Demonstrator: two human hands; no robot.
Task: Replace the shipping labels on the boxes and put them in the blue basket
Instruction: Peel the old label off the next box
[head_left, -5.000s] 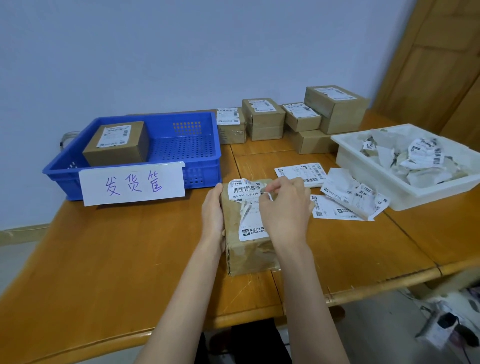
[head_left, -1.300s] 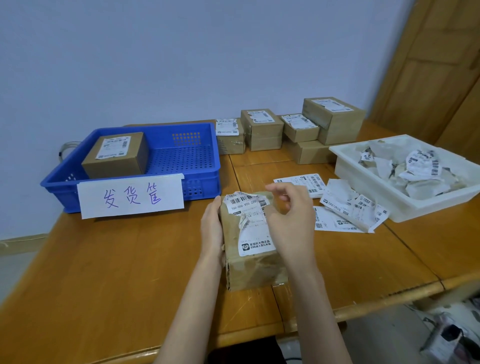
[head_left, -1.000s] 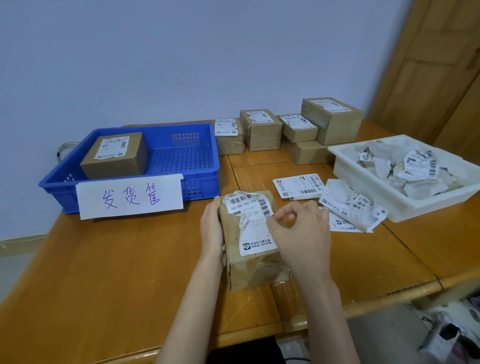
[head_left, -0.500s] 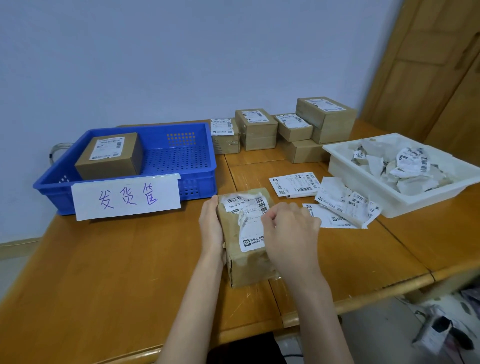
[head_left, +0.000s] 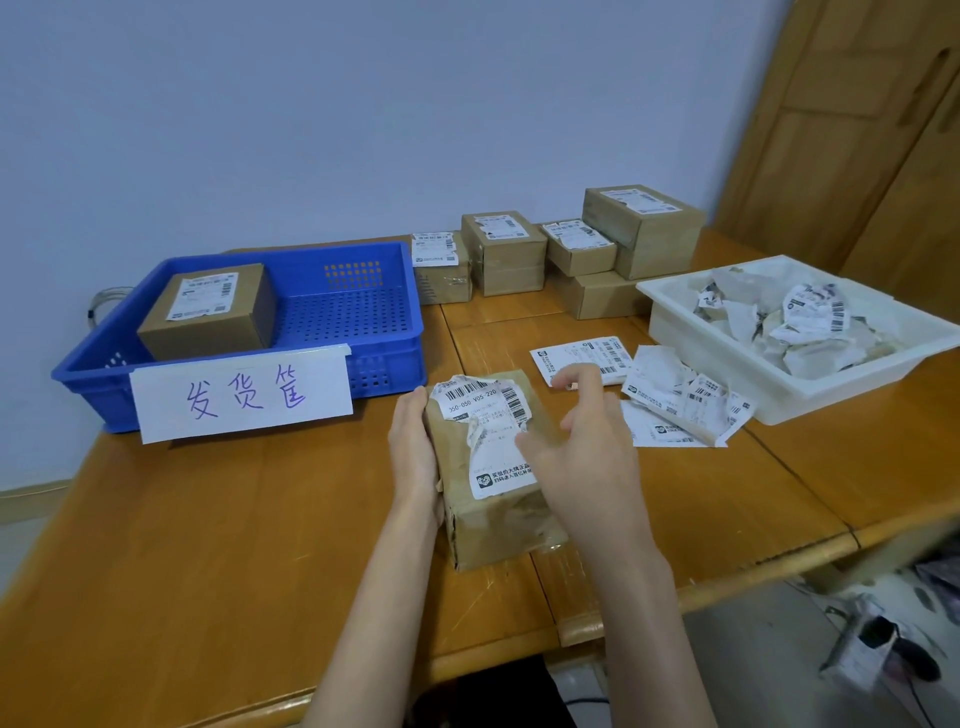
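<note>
One box done: a labelled box (head_left: 208, 310) sits inside the blue basket (head_left: 358, 332).
Left hand (head_left: 413, 449): fingers flat against the torn-label box (head_left: 493, 470) on the worktop (head_left: 208, 519).
Right hand (head_left: 582, 447): fingers loosely curled above it, holding nothing.
Far right: white tray (head_left: 779, 384) of scraps.

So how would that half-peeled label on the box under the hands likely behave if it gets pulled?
The old label is already ragged and curled along its torn edge, so it will probably rip into scraps rather than lift whole. It looks thin and floppy. The box, braced by the left hand, probably won't slide.
</note>
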